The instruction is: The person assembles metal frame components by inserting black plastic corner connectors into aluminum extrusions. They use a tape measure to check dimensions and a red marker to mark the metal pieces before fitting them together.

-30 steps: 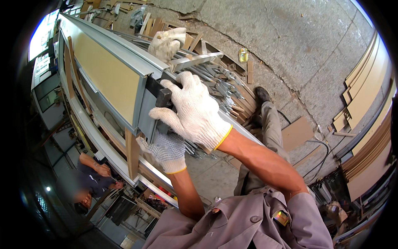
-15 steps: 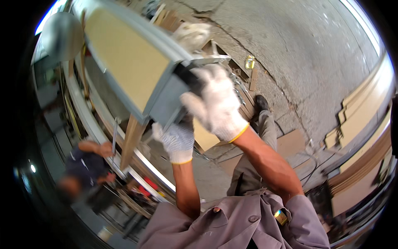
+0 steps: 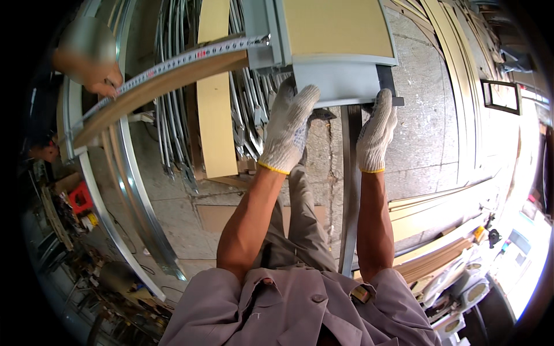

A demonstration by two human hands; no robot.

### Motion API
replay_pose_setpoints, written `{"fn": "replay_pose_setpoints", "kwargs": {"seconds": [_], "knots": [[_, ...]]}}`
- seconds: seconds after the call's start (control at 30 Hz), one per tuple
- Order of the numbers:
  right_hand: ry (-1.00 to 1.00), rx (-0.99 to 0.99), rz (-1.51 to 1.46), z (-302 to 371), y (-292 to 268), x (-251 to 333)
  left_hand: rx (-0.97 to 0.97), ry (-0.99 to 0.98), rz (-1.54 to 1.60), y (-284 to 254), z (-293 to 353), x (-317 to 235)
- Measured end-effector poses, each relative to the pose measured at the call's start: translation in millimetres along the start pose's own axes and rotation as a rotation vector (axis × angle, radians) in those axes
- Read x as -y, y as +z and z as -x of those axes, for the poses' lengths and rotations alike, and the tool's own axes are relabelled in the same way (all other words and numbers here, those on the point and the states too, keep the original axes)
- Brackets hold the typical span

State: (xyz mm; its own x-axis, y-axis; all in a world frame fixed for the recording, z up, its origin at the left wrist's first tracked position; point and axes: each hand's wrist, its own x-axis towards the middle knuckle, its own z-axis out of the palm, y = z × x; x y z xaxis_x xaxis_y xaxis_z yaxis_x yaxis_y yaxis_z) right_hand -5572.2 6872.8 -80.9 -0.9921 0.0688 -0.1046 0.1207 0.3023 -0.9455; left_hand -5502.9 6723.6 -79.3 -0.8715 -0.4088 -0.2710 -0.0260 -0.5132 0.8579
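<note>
Ahead of me is a cream panel (image 3: pixel 340 29) in a grey metal frame, with a plain grey end piece (image 3: pixel 340 81) facing me. My left hand (image 3: pixel 290 124), in a white knit glove with a yellow cuff, is closed on the left corner of that end. Its fingertips are partly hidden behind the metal. My gloved right hand (image 3: pixel 378 132) grips the right corner, beside a dark strip (image 3: pixel 385 79). From the left, a tape measure (image 3: pixel 190 60) stretches to the frame's left side, and another person's hand (image 3: pixel 95 72) holds its far part.
A wooden strip (image 3: pixel 167 86) runs under the tape. Bundled metal rods (image 3: pixel 170 115) and a cream board (image 3: pixel 216 127) lie at left. A dark metal bar (image 3: pixel 350 190) stands between my arms. Long boards (image 3: pixel 444 207) and a small dark frame (image 3: pixel 501 97) lie at right.
My view has swung round, and the panel now sits squarely ahead. My right hand has shifted from its top corner to the right corner. A stretched tape measure has come into view.
</note>
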Motion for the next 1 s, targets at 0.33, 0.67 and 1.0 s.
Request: {"fn": "replay_pose_setpoints", "kwargs": {"seconds": [0.33,0.67,1.0], "knots": [[-0.233,0.082,-0.038,-16,-11,-42,0.068,0.075,-0.028,-2,-9,6],[-0.274,-0.036,-0.29,-9,12,-20,0.012,-0.003,-0.226,-3,-5,0],[-0.245,-0.062,-0.296,-12,9,-22,0.05,0.131,-0.224,1,-8,6]]}}
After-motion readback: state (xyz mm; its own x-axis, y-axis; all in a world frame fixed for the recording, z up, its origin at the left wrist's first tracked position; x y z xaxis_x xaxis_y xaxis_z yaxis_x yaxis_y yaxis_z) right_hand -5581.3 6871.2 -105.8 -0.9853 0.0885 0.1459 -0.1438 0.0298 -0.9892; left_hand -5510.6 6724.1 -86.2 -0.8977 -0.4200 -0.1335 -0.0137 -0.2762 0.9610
